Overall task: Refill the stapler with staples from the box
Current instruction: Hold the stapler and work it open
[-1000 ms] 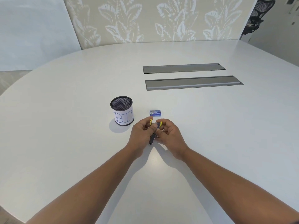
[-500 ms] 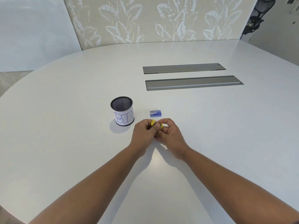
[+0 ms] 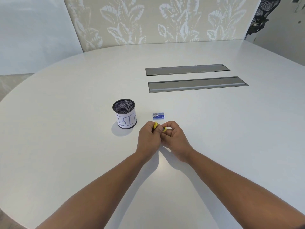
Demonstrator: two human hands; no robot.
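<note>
Since 1 s ago, small yellow-and-dark stapler (image 3: 159, 128) folded deeper between my hands. Left hand (image 3: 148, 139) and right hand (image 3: 175, 139) both clenched round it above worktop (image 3: 66, 146). Blue cardboard staple box (image 3: 158, 116) just beyond, untouched. I'd open magazine fully first.

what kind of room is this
Likely an office meeting room: a large white conference table with two recessed cable hatches, and a mesh office chair behind a leaf-patterned partition.
</note>
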